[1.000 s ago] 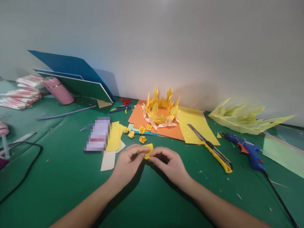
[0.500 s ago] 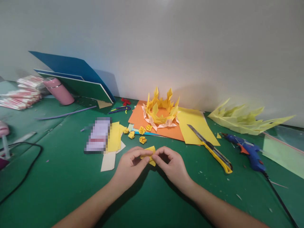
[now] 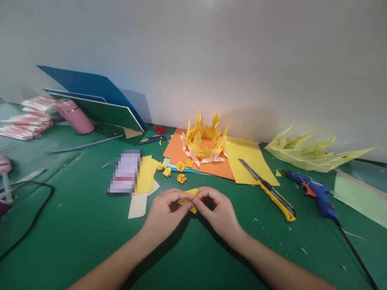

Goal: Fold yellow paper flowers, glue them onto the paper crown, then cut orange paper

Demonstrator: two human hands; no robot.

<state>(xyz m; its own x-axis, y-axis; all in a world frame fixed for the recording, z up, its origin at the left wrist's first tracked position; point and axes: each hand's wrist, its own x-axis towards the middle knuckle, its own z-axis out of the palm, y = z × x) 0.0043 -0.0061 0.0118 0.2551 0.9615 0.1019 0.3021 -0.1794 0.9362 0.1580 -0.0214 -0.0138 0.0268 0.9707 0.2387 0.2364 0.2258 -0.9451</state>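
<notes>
Between my two hands is a small piece of yellow paper [image 3: 192,192], partly folded and mostly covered by fingers. My left hand [image 3: 166,207] pinches its left side between thumb and fingers. From the other side my right hand [image 3: 218,209] pinches it too, the fingertips of both hands nearly touching. Just beyond lie several small folded yellow paper flowers [image 3: 181,178]. A yellow folded-paper crown [image 3: 205,147] with a pale pink lower edge sits behind them on orange paper [image 3: 173,147].
Right of my hands lie a yellow utility knife [image 3: 272,195], blade out, on yellow paper [image 3: 246,153], a blue glue gun [image 3: 320,197] and a pale yellow paper crown [image 3: 314,155]. To the left are a blurred phone [image 3: 125,171], yellow slips [image 3: 146,173] and a pink bottle [image 3: 75,117].
The yellow paper has tilted and shows less of itself between my fingers. My fingertips have shifted slightly on it; everything else lies as before.
</notes>
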